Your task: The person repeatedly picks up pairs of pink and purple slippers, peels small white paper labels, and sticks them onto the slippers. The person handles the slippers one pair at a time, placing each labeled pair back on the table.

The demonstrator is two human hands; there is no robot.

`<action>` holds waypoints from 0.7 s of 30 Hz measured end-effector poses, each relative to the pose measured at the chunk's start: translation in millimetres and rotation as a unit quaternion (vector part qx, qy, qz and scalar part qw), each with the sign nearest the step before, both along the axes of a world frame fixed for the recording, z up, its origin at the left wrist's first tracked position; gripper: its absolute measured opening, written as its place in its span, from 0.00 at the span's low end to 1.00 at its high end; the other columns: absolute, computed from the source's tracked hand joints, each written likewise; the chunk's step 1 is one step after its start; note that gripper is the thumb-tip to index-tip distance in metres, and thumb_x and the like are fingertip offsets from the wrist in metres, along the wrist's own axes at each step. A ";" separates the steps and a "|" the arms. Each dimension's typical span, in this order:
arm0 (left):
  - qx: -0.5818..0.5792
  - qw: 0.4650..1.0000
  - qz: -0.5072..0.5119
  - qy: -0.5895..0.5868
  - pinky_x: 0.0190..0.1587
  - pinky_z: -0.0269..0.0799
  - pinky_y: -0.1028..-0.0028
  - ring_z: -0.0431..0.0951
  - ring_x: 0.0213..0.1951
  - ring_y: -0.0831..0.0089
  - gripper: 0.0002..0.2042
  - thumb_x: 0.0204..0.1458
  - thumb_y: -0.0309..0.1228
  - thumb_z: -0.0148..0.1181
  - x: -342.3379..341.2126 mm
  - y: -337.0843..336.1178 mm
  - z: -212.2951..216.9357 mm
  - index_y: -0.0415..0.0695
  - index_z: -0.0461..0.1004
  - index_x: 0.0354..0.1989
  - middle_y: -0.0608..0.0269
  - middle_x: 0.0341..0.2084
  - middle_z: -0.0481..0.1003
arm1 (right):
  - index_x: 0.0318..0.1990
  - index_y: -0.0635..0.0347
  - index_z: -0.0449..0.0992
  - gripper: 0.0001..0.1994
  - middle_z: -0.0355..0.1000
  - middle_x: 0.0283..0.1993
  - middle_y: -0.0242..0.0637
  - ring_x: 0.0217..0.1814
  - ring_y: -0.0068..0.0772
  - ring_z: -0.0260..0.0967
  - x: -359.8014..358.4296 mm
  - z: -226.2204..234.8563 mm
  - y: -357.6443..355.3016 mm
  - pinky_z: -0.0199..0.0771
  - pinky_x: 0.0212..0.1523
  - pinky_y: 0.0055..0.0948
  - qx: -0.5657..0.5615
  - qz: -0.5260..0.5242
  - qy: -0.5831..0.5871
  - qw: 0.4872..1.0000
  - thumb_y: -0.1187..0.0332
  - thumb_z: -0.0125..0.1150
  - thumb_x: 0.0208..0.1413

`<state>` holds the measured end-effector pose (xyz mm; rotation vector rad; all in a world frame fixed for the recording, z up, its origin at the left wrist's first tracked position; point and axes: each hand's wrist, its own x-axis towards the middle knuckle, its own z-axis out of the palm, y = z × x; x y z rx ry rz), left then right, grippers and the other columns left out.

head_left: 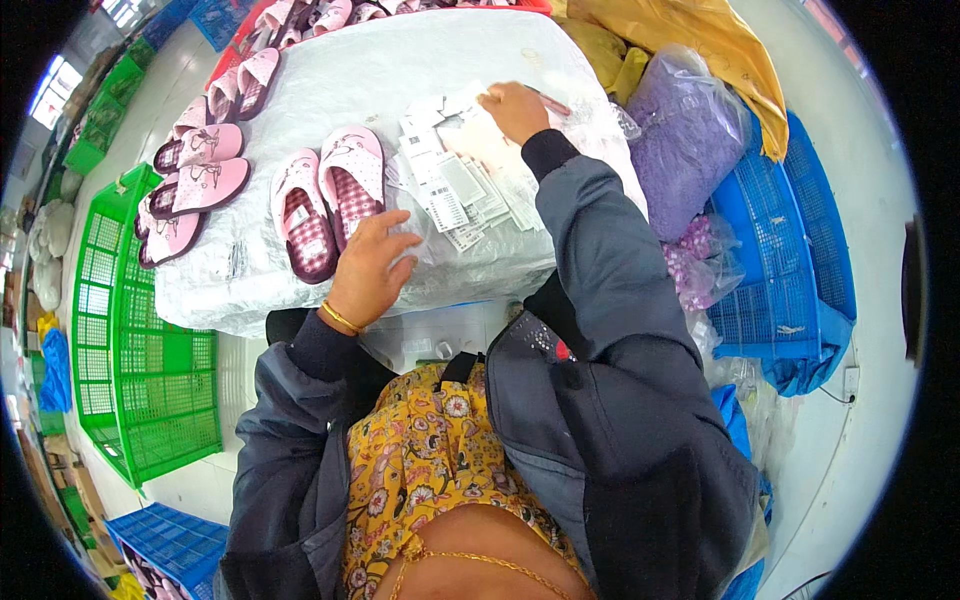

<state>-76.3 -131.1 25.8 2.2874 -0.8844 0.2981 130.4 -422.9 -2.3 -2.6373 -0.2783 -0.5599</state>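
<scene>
On the white plastic-covered table (230, 290), a pair of pink slippers (351, 165) with checked dark-red insoles lies in the middle. My left hand (375, 268) is beside the heel of the right-hand slipper, its fingers apart and nothing visibly held. Right of the pair spreads a loose pile of white printed labels (440, 190). Over its far edge reaches my right hand (515, 112), fingers bent and close together; what they pinch, if anything, is hidden. A thin reddish pen-like stick (550, 101) lies just right of that hand.
More pink slippers (205, 145) line the table's left edge. A red crate (225, 65) of slippers stands beyond. Green baskets (165, 350) are at the left. Blue crates (765, 260) and a bagged purple bundle (690, 140) crowd the right side.
</scene>
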 end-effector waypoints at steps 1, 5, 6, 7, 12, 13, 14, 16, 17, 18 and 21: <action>-0.019 1.000 0.015 -0.010 0.56 0.67 0.62 0.72 0.53 0.54 0.14 0.46 0.21 0.63 3.3 -2.2 2.4 0.40 0.76 0.44 0.51 0.51 0.72 | 0.32 0.59 0.79 0.18 0.76 0.35 0.47 0.42 0.53 0.73 -4.9 15.5 2.0 0.71 0.44 0.48 0.009 -0.001 -0.030 1.000 0.51 0.59 0.55; -0.166 0.971 0.122 0.118 0.46 0.67 0.78 0.72 0.44 0.76 0.13 0.57 0.26 0.59 14.0 -16.7 15.9 0.40 0.74 0.50 0.62 0.45 0.74 | 0.25 0.59 0.77 0.17 0.74 0.30 0.44 0.37 0.51 0.71 -62.6 58.3 24.9 0.69 0.39 0.45 0.165 0.118 -0.112 0.973 0.54 0.63 0.53; -0.271 0.940 0.118 0.172 0.45 0.67 0.79 0.72 0.42 0.77 0.13 0.58 0.27 0.58 18.5 -24.0 17.5 0.40 0.74 0.51 0.63 0.44 0.74 | 0.24 0.59 0.76 0.16 0.74 0.30 0.43 0.37 0.51 0.71 -86.6 62.3 36.6 0.69 0.38 0.44 0.195 0.148 -0.123 0.962 0.55 0.64 0.52; -0.370 0.895 0.114 0.223 0.43 0.66 0.80 0.71 0.40 0.79 0.13 0.59 0.28 0.56 21.6 -32.7 20.3 0.39 0.74 0.52 0.63 0.43 0.74 | 0.23 0.59 0.75 0.16 0.73 0.29 0.43 0.36 0.50 0.70 -108.3 63.7 46.2 0.68 0.38 0.43 0.226 0.179 -0.134 0.948 0.56 0.65 0.52; -0.436 0.812 0.011 0.388 0.32 0.61 0.82 0.68 0.28 0.84 0.06 0.62 0.31 0.57 33.7 -48.7 13.5 0.41 0.75 0.40 0.71 0.28 0.74 | 0.26 0.60 0.77 0.13 0.74 0.29 0.41 0.35 0.46 0.71 -177.7 51.0 54.6 0.68 0.36 0.39 0.240 0.182 -0.068 0.951 0.59 0.67 0.50; -0.439 0.808 0.015 0.393 0.31 0.60 0.83 0.69 0.28 0.84 0.06 0.61 0.31 0.57 35.0 -52.4 11.8 0.41 0.75 0.40 0.71 0.27 0.74 | 0.27 0.60 0.77 0.13 0.74 0.30 0.42 0.35 0.46 0.71 -187.4 47.3 53.2 0.68 0.36 0.39 0.261 0.168 -0.050 0.949 0.59 0.67 0.50; -0.442 0.804 0.019 0.397 0.30 0.60 0.83 0.69 0.27 0.84 0.06 0.60 0.30 0.58 37.9 -55.9 8.8 0.41 0.75 0.39 0.71 0.27 0.74 | 0.31 0.61 0.78 0.10 0.75 0.34 0.43 0.39 0.46 0.71 -196.7 40.3 49.9 0.70 0.39 0.38 0.287 0.155 -0.073 0.942 0.63 0.67 0.50; -0.447 0.802 0.041 0.394 0.29 0.59 0.83 0.67 0.25 0.84 0.06 0.61 0.31 0.58 46.5 -60.6 3.4 0.43 0.74 0.37 0.72 0.25 0.73 | 0.36 0.60 0.79 0.09 0.75 0.38 0.42 0.43 0.47 0.71 -217.6 26.8 36.3 0.70 0.42 0.38 0.272 0.086 -0.123 0.951 0.66 0.67 0.49; -0.454 0.798 0.044 0.393 0.29 0.59 0.83 0.66 0.24 0.84 0.06 0.61 0.32 0.59 52.1 -63.6 5.5 0.43 0.74 0.35 0.72 0.23 0.72 | 0.38 0.60 0.79 0.10 0.75 0.40 0.42 0.45 0.47 0.71 -227.2 20.9 25.9 0.71 0.43 0.38 0.262 0.050 -0.147 0.953 0.68 0.67 0.49; -0.456 0.796 0.040 0.396 0.28 0.59 0.83 0.66 0.24 0.84 0.07 0.61 0.32 0.59 61.2 -68.5 5.0 0.43 0.74 0.35 0.72 0.23 0.71 | 0.39 0.59 0.79 0.10 0.75 0.41 0.41 0.46 0.46 0.70 -236.1 13.3 12.4 0.70 0.44 0.39 0.238 0.015 -0.133 0.962 0.69 0.67 0.48; -0.468 0.781 0.038 0.412 0.27 0.59 0.83 0.66 0.23 0.83 0.07 0.61 0.33 0.59 79.3 -86.3 10.7 0.43 0.74 0.33 0.71 0.22 0.71 | 0.44 0.56 0.79 0.14 0.74 0.43 0.39 0.47 0.45 0.69 -253.2 -5.3 -16.2 0.70 0.46 0.39 0.161 -0.043 -0.103 0.981 0.71 0.67 0.46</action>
